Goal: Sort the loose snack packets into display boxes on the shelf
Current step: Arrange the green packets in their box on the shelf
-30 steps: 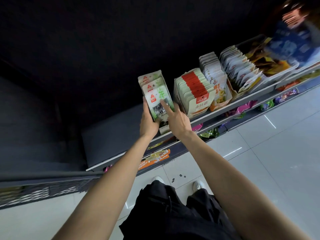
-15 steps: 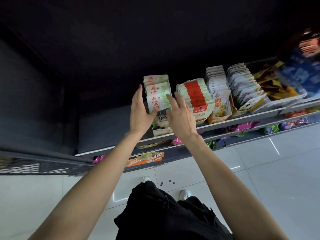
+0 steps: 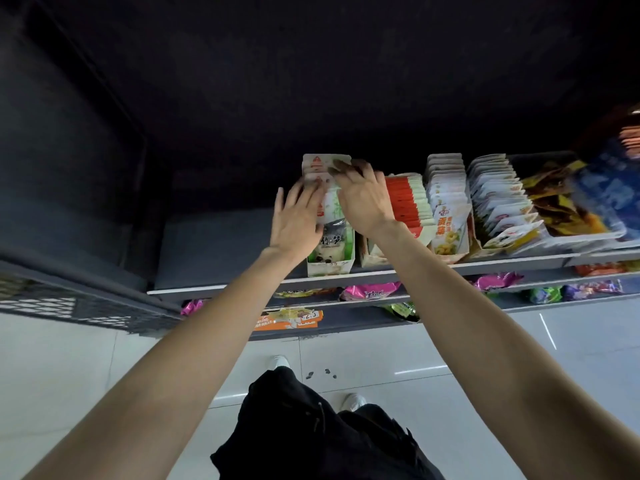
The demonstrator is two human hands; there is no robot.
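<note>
At the left end of the shelf [image 3: 221, 287] stands a green-and-white display box [image 3: 330, 266], its packets [image 3: 323, 164] filed upright, front face toward the aisle so the label reads. The left hand [image 3: 298, 220] lies flat against the box's left side, fingers straight and spread, apparently to brace the row. The right hand [image 3: 363, 199] reaches over the top, fingers curled onto the rear packets, probably to press or square them; whether it pinches one I cannot tell. Further right stand a red-topped box [image 3: 410, 202], a yellow-labelled row [image 3: 448, 216], a white-packet row [image 3: 502, 202] and a tray [image 3: 588, 237] of loose packets, likely awaiting sorting.
</note>
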